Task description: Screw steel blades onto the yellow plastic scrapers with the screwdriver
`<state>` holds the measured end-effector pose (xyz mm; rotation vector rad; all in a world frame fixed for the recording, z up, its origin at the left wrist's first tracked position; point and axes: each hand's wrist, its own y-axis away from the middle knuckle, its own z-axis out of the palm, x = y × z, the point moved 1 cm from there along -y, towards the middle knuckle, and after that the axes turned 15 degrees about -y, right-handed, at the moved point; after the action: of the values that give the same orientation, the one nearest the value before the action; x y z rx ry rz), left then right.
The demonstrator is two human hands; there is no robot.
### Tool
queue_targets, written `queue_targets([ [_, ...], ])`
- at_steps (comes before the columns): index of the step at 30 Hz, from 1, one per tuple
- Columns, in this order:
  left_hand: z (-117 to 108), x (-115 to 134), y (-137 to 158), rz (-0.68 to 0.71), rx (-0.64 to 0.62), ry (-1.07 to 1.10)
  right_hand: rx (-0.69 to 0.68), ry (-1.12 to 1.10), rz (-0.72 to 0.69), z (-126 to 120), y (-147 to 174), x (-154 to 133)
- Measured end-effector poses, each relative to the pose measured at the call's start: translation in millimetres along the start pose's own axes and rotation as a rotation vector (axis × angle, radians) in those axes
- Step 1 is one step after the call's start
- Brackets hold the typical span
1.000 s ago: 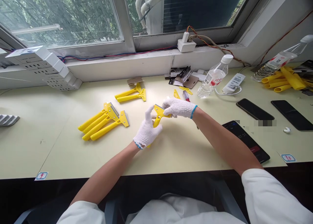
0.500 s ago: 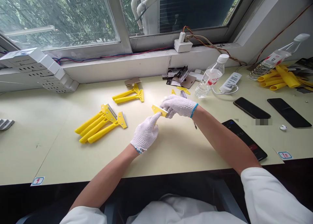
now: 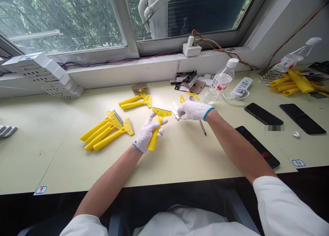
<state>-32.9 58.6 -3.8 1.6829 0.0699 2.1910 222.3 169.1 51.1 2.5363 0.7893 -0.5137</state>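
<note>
My left hand [image 3: 148, 132], in a white knit glove, is closed around the handle of a yellow scraper [image 3: 156, 134]. The scraper's wide head points away from me, and its handle end toward me. My right hand [image 3: 193, 110], gloved too, is lowered to the table with fingers pinched together. Whatever they hold, if anything, is hidden. Just left of those fingertips lie metal plates [image 3: 174, 109] and several tiny screws [image 3: 178, 119]. Partly under the right hand lies a screwdriver [image 3: 203, 127]. Small yellow pieces [image 3: 192, 95] lie beyond it.
Several yellow scrapers [image 3: 106, 131] lie at left, with more yellow handles [image 3: 135, 101] behind them. A water bottle [image 3: 219, 81], black packaging [image 3: 190, 81] and a power strip [image 3: 241, 87] are at the back. Phones [image 3: 263, 114] lie at right, and white boxes [image 3: 48, 74] stand back left.
My left hand has turned so the scraper's handle shows, and has drawn slightly left. My right hand has let go of the scraper head and moved right, uncovering the metal plates and screws.
</note>
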Motion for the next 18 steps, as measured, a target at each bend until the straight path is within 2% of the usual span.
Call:
queue_targets([
  [4, -1, -2, -2, -0.010, 0.008, 0.034, 0.000, 0.140, -0.049, 15, -12, -9],
  [10, 0, -5, -2, -0.024, -0.012, 0.007, -0.071, 0.175, 0.018, 18, -16, -23],
  [18, -1, -11, -4, -0.021, -0.039, 0.011, -0.045, 0.217, 0.059, 25, -18, -24],
])
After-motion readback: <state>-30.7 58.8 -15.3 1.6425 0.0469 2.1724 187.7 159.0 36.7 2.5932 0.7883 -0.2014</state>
